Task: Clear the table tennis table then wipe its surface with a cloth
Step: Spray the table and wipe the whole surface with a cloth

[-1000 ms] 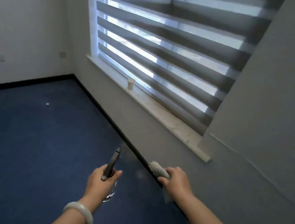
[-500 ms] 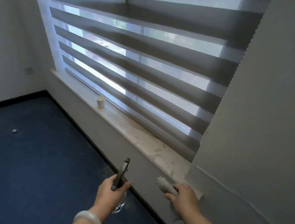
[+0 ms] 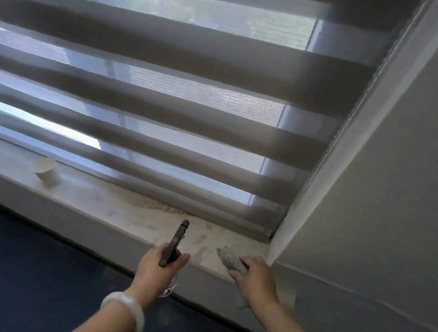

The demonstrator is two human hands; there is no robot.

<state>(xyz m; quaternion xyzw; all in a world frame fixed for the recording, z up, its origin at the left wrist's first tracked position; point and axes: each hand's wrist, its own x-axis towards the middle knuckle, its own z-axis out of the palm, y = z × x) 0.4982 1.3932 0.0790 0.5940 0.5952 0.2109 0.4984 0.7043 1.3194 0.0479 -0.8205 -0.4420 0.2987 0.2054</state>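
1. Since a second ago your view has closed on the window: the windowsill (image 3: 128, 210) now fills the middle of the frame, the paper cup (image 3: 47, 170) that stood far off sits at left on the sill, and both hands have come up to the sill's near edge.

2. Your left hand (image 3: 157, 267) holds a dark, flat object (image 3: 175, 243) edge-on, fingers and thumb curled round its lower part; it is probably a table tennis bat, but seen edge-on that cannot be confirmed. Something clear and glinting (image 3: 169, 289) hangs under the same hand; what it is cannot be told.

3. Your right hand (image 3: 257, 279) grips a bunched grey cloth (image 3: 230, 260), fingers wrapped over it, one end jutting toward the sill and a tail showing below the wrist. Its end looks to be at or just over the sill surface; contact cannot be confirmed.

4. Judged from the task, both items are being carried here because the sill serves as a holding place for things taken off the table tennis table, which is not in view. The dark object is held upright, likely for laying down flat.

5. A pale bangle (image 3: 125, 310) rings your left wrist. Striped blinds (image 3: 152, 72) cover the window, and dark blue carpet (image 3: 5, 260) lies below the sill.
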